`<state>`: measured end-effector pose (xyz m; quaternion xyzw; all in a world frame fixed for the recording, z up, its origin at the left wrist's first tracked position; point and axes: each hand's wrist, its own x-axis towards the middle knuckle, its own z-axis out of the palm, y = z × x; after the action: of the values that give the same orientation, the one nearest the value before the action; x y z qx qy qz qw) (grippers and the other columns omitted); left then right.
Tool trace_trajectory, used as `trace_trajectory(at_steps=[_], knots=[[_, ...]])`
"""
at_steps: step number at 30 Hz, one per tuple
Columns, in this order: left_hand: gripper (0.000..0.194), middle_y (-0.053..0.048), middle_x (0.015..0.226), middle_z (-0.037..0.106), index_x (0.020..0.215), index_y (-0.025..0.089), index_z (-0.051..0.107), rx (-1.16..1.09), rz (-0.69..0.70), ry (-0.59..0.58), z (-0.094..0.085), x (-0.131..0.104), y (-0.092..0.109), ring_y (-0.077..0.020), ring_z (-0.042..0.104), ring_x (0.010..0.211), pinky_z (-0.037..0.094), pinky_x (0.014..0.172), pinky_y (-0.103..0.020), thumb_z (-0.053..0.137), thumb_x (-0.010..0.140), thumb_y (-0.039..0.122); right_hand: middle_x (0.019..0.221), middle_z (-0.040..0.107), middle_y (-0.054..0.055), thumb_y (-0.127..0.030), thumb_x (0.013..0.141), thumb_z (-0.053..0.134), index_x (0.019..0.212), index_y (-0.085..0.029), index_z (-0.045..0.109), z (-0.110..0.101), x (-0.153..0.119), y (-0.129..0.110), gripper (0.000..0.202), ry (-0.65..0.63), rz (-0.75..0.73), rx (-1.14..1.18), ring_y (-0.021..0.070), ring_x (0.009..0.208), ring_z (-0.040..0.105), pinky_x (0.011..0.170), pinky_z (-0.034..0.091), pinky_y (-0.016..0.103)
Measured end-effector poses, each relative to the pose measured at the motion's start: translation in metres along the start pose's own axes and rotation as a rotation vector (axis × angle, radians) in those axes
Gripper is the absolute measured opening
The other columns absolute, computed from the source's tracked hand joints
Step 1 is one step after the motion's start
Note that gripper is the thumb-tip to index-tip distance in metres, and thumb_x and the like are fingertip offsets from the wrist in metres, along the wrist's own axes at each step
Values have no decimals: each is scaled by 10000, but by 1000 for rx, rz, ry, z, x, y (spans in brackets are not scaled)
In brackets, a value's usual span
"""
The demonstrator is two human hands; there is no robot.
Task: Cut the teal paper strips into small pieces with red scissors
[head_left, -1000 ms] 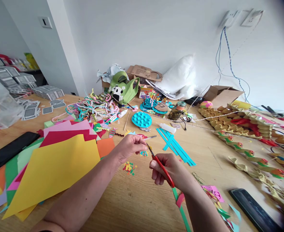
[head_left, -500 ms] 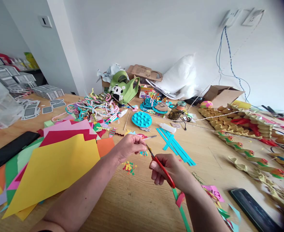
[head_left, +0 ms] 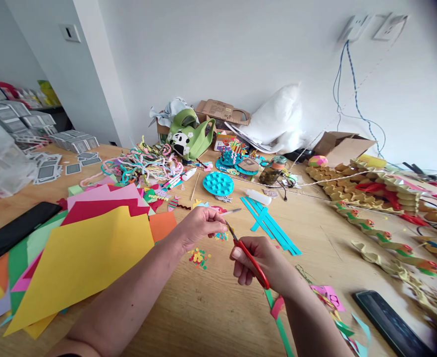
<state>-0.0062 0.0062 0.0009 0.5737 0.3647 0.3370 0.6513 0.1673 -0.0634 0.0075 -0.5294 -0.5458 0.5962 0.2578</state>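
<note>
At the far left a plastic bag (head_left: pixel 3 161) stands beside scattered cards (head_left: pixel 46 171). Nearer lies a black phone (head_left: pixel 21 230), and to its right many sheets of coloured paper (head_left: pixel 92 248), with a large yellow one on top. Behind the paper is a tangled heap of soft cords (head_left: pixel 144 166), and next to this a green bag (head_left: pixel 194 141) with a panda on it.

In the middle, the left hand (head_left: pixel 202 227) is above the table (head_left: pixel 199 317), its thumb and finger pressed together; what is between them is too small to tell. Below it, small round dots (head_left: pixel 198 258) lie in a little pile. Behind it is a blue plate (head_left: pixel 218 184) with bumps.

To the right of it, the right hand (head_left: pixel 265 258) is clamped on the red handles of the scissors (head_left: pixel 254 265). The blades point at the left fingertips, very near; I cannot tell if they touch. A green strip (head_left: pixel 283 334) shows beside the right wrist.

Farther right are blue strips (head_left: pixel 274 230) lying on the wood, then paper scraps (head_left: pixel 330 296), egg cartons (head_left: pixel 352 183), and a second phone (head_left: pixel 391 322) at the near edge.
</note>
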Motion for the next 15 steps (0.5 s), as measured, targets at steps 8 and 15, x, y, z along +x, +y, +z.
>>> trace_trajectory(at_steps=[8, 15], knots=[[177, 27, 573, 509, 659, 124, 607, -31, 17, -42, 2, 2, -5, -68, 429, 528, 299, 513, -223, 690, 638, 279, 534, 635, 22, -653, 672, 639, 685, -145, 520, 2, 1, -1, 522, 37, -21, 45, 122, 426, 610, 413, 477, 212], [159, 25, 570, 488, 630, 124, 606, -12, 61, -24, 4, 1, -5, -71, 409, 535, 297, 517, -228, 664, 665, 268, 545, 639, 23, -642, 675, 648, 691, -142, 526, 1, 2, 1, 515, 34, -25, 45, 118, 436, 616, 418, 480, 204]])
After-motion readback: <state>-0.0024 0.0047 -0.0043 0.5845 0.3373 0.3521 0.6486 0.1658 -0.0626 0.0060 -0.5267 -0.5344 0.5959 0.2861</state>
